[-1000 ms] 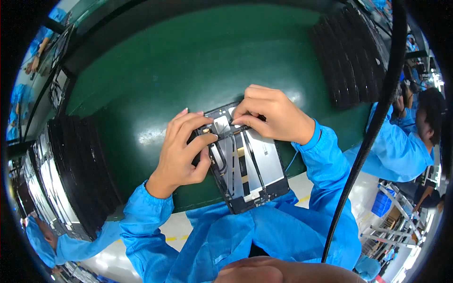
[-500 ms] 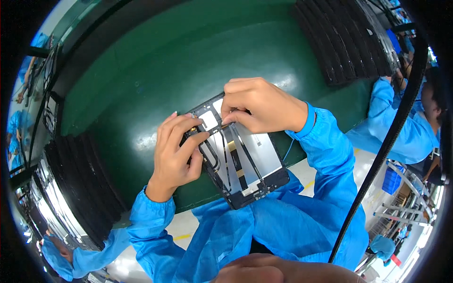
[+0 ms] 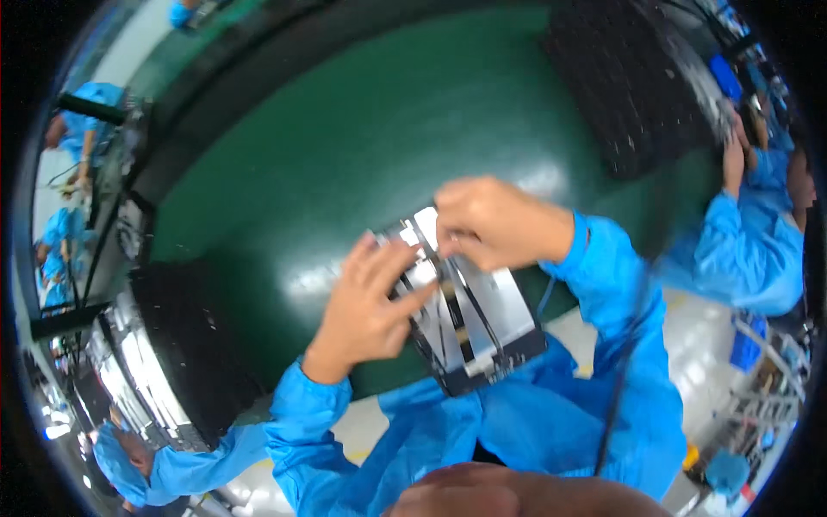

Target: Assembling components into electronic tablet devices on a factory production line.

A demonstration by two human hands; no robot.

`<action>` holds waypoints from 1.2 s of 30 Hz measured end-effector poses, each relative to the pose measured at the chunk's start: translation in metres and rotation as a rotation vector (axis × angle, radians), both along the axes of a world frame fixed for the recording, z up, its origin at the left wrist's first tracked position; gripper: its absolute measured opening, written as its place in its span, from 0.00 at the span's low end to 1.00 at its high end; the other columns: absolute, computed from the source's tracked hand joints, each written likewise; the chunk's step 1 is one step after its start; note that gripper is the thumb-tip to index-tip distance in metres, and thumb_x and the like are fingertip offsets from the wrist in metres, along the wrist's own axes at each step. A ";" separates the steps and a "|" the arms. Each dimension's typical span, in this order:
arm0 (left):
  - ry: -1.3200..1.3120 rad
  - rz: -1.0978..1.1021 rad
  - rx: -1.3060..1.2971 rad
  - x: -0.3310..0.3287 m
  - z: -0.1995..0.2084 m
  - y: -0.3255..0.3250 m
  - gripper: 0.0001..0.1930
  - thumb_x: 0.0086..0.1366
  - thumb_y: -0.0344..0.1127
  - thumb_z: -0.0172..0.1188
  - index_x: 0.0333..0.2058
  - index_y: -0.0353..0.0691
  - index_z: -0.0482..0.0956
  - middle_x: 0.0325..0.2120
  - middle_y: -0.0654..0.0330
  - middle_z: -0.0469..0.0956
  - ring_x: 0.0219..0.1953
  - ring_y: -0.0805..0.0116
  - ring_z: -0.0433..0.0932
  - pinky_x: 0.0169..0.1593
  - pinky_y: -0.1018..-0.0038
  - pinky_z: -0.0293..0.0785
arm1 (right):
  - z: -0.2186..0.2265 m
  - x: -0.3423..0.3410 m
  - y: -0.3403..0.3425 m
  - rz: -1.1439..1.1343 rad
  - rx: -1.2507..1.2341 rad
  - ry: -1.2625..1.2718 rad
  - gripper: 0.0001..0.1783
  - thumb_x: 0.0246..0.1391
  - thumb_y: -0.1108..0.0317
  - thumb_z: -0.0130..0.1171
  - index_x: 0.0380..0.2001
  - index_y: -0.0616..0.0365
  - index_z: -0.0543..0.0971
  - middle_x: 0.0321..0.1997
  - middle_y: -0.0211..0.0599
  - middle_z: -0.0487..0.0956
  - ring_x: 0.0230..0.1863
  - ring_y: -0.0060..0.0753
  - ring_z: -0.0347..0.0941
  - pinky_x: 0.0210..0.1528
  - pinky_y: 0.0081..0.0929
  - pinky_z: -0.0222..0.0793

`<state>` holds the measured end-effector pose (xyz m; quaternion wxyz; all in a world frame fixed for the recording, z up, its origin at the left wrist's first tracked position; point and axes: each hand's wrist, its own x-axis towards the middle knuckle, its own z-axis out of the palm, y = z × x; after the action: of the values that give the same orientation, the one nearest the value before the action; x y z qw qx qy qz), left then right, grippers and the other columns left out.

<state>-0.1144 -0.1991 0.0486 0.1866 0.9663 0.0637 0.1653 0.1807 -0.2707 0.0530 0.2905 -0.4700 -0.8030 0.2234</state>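
Head view: both my hands are over an opened tablet-like device (image 3: 472,314), by the near edge of the green worktop (image 3: 345,164); motion blurs the picture.
Opened device: turned slantwise at the middle of that near edge, its black lower end (image 3: 500,367) reaching past it above my blue-clad lap (image 3: 534,409); a silvery panel (image 3: 510,297) shows inside.
Left hand (image 3: 372,297): fingers apart, laid over the device's upper left side.
Right hand (image 3: 491,222): thumb and fingers bunched at its upper part; I cannot tell whether they pinch anything.
Left stack (image 3: 189,336): thin dark panels, near the worktop's left edge.
Right stack (image 3: 620,99): similar, toward the far right corner.
Co-worker (image 3: 745,250): blue-sleeved, beyond the right edge.
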 end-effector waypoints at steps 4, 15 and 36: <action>0.055 -0.044 -0.001 0.012 0.010 -0.004 0.35 0.53 0.33 0.66 0.63 0.62 0.89 0.72 0.48 0.77 0.72 0.45 0.76 0.79 0.40 0.66 | 0.017 0.008 0.000 -0.082 -0.128 0.025 0.07 0.54 0.69 0.78 0.31 0.58 0.87 0.35 0.45 0.83 0.42 0.58 0.83 0.44 0.52 0.78; -0.243 -0.011 -0.064 0.005 -0.005 -0.010 0.34 0.49 0.28 0.67 0.60 0.50 0.88 0.61 0.47 0.84 0.59 0.45 0.85 0.72 0.42 0.76 | 0.011 0.009 -0.004 -0.058 -0.102 0.054 0.08 0.54 0.68 0.79 0.30 0.57 0.87 0.36 0.43 0.86 0.43 0.58 0.85 0.45 0.52 0.79; -0.145 0.274 -0.094 -0.036 0.001 -0.028 0.21 0.69 0.45 0.59 0.48 0.35 0.89 0.43 0.51 0.87 0.42 0.50 0.81 0.47 0.54 0.75 | 0.017 -0.001 -0.010 0.100 -0.200 0.101 0.06 0.43 0.69 0.70 0.22 0.57 0.82 0.27 0.40 0.82 0.34 0.54 0.81 0.37 0.49 0.76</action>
<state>-0.1505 -0.2269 0.0494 0.2116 0.9243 0.1888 0.2555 0.1792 -0.2812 0.0699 0.2705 -0.4442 -0.7835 0.3400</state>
